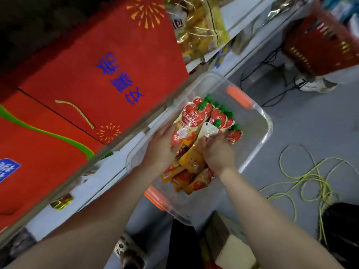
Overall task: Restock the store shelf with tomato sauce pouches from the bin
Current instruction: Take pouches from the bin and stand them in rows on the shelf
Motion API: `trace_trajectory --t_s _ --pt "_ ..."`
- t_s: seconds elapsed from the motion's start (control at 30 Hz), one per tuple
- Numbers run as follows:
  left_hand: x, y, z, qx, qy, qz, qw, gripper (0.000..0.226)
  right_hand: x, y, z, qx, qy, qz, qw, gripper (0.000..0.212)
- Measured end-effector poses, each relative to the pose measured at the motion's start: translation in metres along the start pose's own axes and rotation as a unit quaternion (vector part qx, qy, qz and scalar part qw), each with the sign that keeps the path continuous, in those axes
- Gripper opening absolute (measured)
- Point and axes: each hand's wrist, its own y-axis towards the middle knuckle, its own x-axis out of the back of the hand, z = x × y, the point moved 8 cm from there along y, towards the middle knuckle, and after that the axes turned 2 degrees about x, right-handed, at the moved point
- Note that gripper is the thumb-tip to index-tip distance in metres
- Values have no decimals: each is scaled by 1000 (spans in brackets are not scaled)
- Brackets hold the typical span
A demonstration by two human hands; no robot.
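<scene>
- Two bare forearms reach down from the bottom edge into a clear plastic bin with orange latches (260, 133) standing on the grey floor.
- The left hand (161, 148) presses flat, fingers extended, against the left side of a bunch of red tomato-shaped sauce pouches with green tops (196, 115).
- The right hand (217, 150) curls around the bunch from the right, fingers closed on a yellow-and-white pouch (196, 150); the bunch is gathered between both hands, inside the bin.
- More orange and red packets (186, 179) lie loose on the bin bottom beneath the hands.
- A yellow-green cable (310, 177) coils on the floor to the right.
- The grey metal shelf edge (120, 136) runs diagonally just left of the bin, with red gift bags (108, 55) above it.
- A red plastic basket (320, 45) sits far off, top right.
</scene>
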Motion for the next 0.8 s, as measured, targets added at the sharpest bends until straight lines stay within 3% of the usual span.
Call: trace_trajectory --t_s 0.17,0.27,0.47,0.57,0.7,0.8 --pt "-45 43 -2 16 54 42 998 76 -14 2 1 -41 -37 32 998 104" --pt "-61 54 1 24 101 19 994 88 -21 8 -1 -74 -34 84 993 115" --pt "-61 59 -8 52 195 -23 979 95 -28 20 -11 -104 95 140 980 86" --pt "-57 54 -13 49 167 -15 985 81 -23 17 -16 -108 173 152 967 72" --pt "-50 32 -12 47 127 7 991 54 -10 2 -28 -103 284 107 947 45" --pt "-37 6 0 97 25 21 995 54 4 -20 -19 -85 366 72 924 46"
